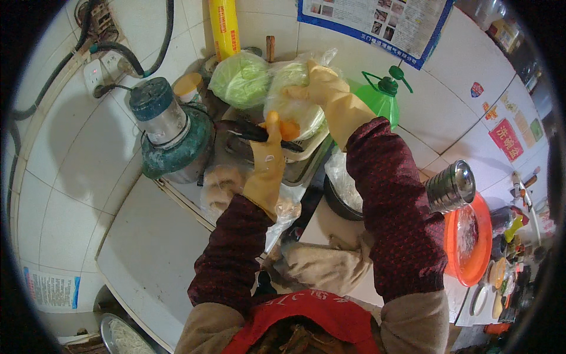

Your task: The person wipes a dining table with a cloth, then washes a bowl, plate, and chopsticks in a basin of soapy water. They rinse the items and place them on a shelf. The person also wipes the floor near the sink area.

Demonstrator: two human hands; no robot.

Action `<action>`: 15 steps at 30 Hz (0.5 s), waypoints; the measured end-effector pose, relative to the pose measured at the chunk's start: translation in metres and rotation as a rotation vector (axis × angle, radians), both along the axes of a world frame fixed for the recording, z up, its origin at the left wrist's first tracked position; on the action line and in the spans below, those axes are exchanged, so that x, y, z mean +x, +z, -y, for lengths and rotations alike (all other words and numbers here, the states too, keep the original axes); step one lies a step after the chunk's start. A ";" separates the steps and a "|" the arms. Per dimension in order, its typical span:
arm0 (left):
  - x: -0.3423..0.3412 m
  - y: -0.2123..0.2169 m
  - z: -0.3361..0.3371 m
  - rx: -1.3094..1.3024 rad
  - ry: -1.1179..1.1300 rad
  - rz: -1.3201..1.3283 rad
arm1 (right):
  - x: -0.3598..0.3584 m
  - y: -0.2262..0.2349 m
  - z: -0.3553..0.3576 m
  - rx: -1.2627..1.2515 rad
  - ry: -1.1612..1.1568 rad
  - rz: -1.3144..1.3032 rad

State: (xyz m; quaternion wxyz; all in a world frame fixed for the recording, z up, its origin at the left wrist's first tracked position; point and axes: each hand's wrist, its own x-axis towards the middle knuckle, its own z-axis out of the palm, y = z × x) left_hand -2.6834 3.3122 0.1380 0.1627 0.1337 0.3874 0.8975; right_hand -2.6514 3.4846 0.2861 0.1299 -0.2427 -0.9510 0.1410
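Note:
Both my hands wear pale yellow rubber gloves. My left hand (267,162) is closed around a long, dark, glossy eggplant (240,128), held crosswise over a light-coloured basket (312,145). Farther back and to the right, my right hand (323,88) grips a clear plastic bag (290,105) with pale green vegetables inside. An orange piece, perhaps a carrot (289,130), shows just right of my left fingers. Left of the bag sits a cabbage (240,79) wrapped in clear plastic. The glove hides part of the eggplant.
A green-and-steel electric appliance (171,133) stands at left, its cable running to a wall socket (101,74). A green bottle (380,100) is behind my right forearm. A dark pot (342,197), brown cloth (324,265), steel canister (450,187) and orange basin (482,239) lie to the right.

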 end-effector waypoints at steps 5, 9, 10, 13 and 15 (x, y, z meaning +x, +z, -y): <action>0.021 0.005 -0.006 -0.280 0.054 -0.582 | 0.004 -0.014 0.011 0.029 -0.039 -0.054; 0.042 0.002 0.003 -0.561 0.194 -0.856 | 0.019 -0.030 0.040 0.061 -0.124 -0.022; 0.045 0.002 0.007 -0.662 0.262 -0.980 | 0.025 -0.032 0.047 0.073 -0.146 0.003; 0.049 0.006 0.020 -0.649 0.134 -0.975 | 0.038 -0.034 0.057 0.086 -0.126 0.025; 0.051 0.016 0.030 -0.662 0.101 -1.033 | 0.046 -0.033 0.054 0.060 -0.100 0.102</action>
